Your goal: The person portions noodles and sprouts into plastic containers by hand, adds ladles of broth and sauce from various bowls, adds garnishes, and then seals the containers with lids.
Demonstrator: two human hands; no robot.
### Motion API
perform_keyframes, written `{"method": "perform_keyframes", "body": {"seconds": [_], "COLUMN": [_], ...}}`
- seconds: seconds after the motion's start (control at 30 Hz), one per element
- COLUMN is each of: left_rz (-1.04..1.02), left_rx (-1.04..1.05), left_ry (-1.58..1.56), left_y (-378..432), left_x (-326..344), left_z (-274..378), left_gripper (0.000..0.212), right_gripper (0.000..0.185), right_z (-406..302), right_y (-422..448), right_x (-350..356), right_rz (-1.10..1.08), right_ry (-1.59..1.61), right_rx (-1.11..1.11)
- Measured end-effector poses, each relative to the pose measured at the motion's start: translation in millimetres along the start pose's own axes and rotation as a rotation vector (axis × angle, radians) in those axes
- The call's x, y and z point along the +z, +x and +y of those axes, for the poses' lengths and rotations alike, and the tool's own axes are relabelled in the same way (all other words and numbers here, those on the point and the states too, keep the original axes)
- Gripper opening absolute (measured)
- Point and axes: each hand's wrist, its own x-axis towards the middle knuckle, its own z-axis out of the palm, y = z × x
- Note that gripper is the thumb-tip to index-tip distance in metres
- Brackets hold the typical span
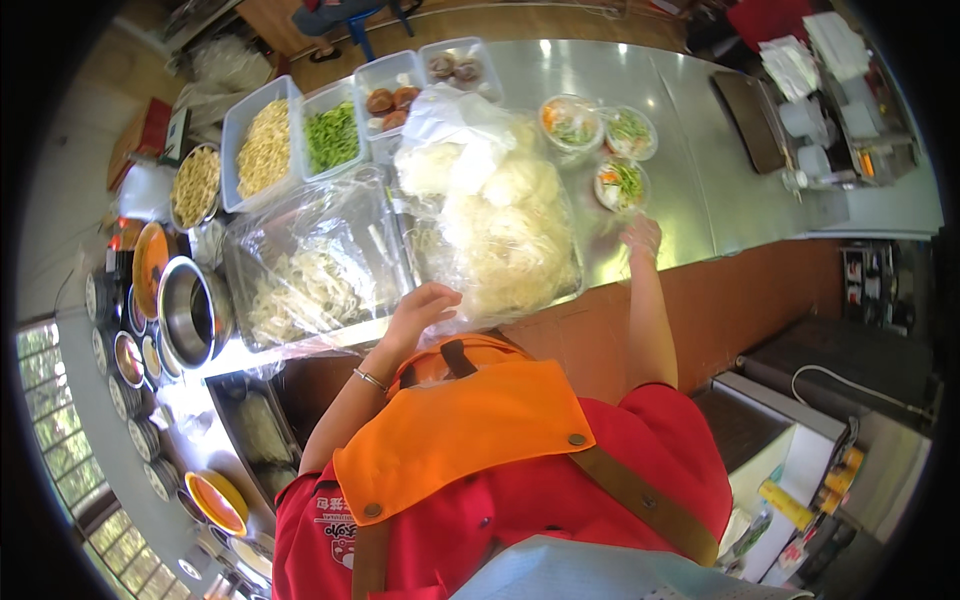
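My left hand [427,307] hovers at the near edge of a tray of pale noodles [510,247], fingers loosely curled and apart, with nothing seen in them. Clear plastic film and a white bag [457,120] partly cover those noodles. Blurred, and seemingly in a thin clear glove, my right hand [643,238] is just below a round bowl of shredded vegetables [621,184]; whether it touches the bowl I cannot tell. Two similar bowls stand beyond, one with orange and green shreds [571,124] and one mostly green [628,133]. Left of the noodles, film covers a tray of flat white noodles [311,292].
Plastic tubs hold bean sprouts [264,146], chopped greens [331,135], brown round pieces [394,105] and dark round items [454,69]. A steel pot [195,311] stands at left. A dark tray [748,124] lies at the right of the steel counter [686,195]. Someone's leg [322,22] shows beyond.
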Motion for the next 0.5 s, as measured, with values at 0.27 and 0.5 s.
{"method": "perform_keyframes", "body": {"seconds": [0.27,0.5], "left_rz": [0.177,0.112], "left_rx": [0.405,0.662], "left_ry": [0.447,0.789], "left_y": [-18.9,-37.5], "left_x": [-33.3,-118.9], "left_z": [15.4,29.0], "left_gripper": [0.025,0.018], "right_gripper": [0.037,0.056], "right_z": [-229.4,-271.6], "right_y": [-258.1,-358.9], "right_x": [28.4,106.4], "right_rz": [-1.007,-1.552], "right_ry": [0.61,0.473], "right_rx": [0.123,0.057]}}
